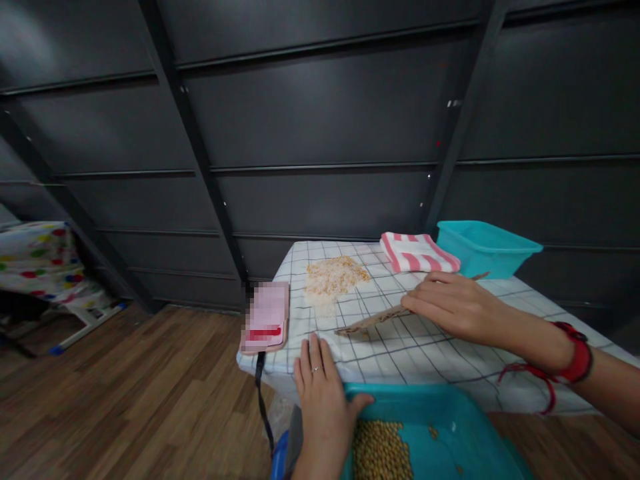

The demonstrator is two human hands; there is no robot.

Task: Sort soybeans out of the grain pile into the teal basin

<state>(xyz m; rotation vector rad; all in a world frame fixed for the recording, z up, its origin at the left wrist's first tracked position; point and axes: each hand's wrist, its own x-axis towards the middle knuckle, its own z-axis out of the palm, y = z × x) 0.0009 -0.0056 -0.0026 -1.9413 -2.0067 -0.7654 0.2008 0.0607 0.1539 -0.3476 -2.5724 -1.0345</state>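
My left hand (pixel 323 393) grips the near left rim of a teal tray (pixel 440 427), thumb inside, fingers flat on the table edge. Brownish grains (pixel 383 450) lie inside that tray. My right hand (pixel 453 303) lies over a flat brown cardboard strip (pixel 370 325) on the checked tablecloth, fingers pressed together on it. A red band circles that wrist. A pile of pale orange grains (pixel 333 277) sits on the cloth beyond the strip.
A pink phone (pixel 267 320) with a dark strap lies at the table's left edge. A red-and-white striped cloth (pixel 417 252) and a second teal tub (pixel 483 248) stand at the back. Dark metal panels rise behind; wooden floor lies left.
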